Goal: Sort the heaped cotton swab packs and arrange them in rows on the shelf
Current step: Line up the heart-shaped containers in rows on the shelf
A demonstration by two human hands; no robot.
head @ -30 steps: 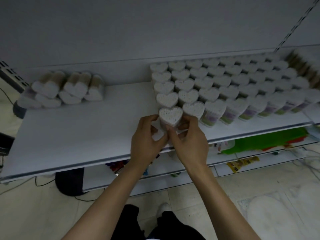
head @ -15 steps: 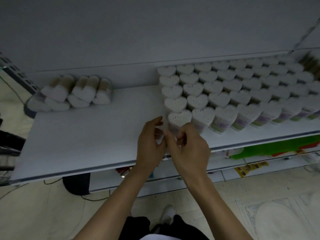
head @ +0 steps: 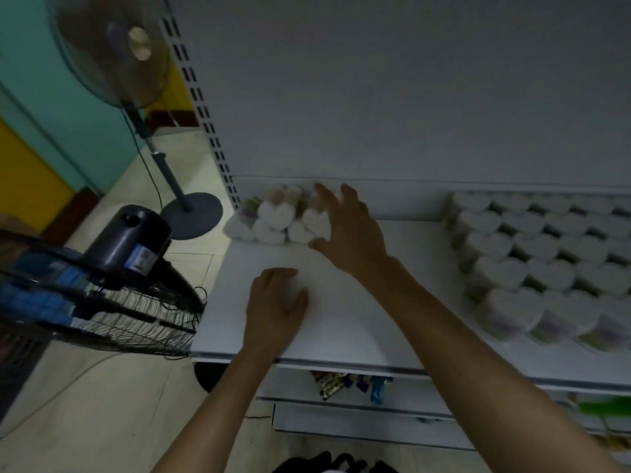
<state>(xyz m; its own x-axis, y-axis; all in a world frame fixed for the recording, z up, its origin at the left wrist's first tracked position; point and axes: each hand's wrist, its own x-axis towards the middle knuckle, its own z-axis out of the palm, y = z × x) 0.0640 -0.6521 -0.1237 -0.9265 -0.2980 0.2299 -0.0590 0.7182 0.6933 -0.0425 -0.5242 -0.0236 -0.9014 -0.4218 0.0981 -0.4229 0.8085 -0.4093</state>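
Several heart-shaped cotton swab packs lie heaped (head: 276,216) at the back left corner of the white shelf (head: 362,322). My right hand (head: 348,230) reaches over the heap's right side with fingers spread, holding nothing. A pack (head: 316,221) sits just under its fingers. My left hand (head: 276,308) rests on the bare shelf, fingers loosely curled and empty. Upright heart packs stand in neat rows (head: 532,264) on the shelf's right part.
A fan head with a wire cage (head: 112,285) stands close to the shelf's left front corner. A second standing fan (head: 136,76) is further back on the floor. Small goods (head: 351,385) lie on a lower shelf.
Both hands let go of the front pack in the rows and moved left. My view swung left too. The right hand now reaches the heap and the left rests on the shelf.
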